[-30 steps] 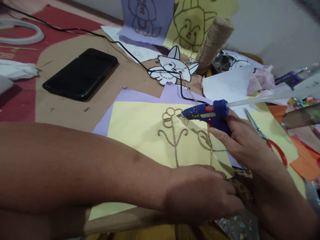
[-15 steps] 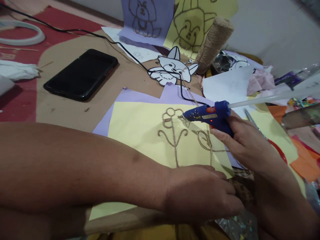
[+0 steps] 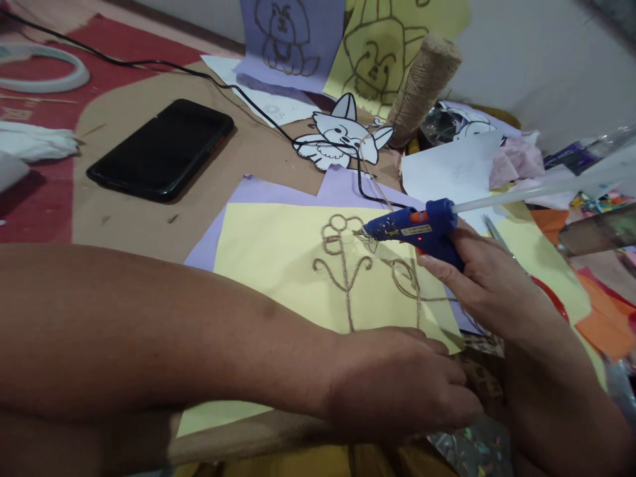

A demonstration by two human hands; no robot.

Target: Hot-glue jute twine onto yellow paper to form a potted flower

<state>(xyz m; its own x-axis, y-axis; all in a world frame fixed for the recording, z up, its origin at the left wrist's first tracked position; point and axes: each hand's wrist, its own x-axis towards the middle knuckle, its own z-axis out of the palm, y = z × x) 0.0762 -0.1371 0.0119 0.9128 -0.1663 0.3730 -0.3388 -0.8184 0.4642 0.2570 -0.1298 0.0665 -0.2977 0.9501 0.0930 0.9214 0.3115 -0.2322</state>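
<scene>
1. Glue gun (image 3: 415,225), clasped in the right hand (image 3: 479,268), nozzle beside the twine flower (image 3: 344,268); bare yellow paper (image 3: 268,255) leftward.
2. Left hand (image 3: 402,384) crosses paper's near edge; grip unclear.
3. Gun slightly right since a second ago.

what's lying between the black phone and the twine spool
In the head view, a white fox-like paper cutout lies between the phone and the twine spool, with a black cable across it; nearer the phone is brown surface.
</scene>
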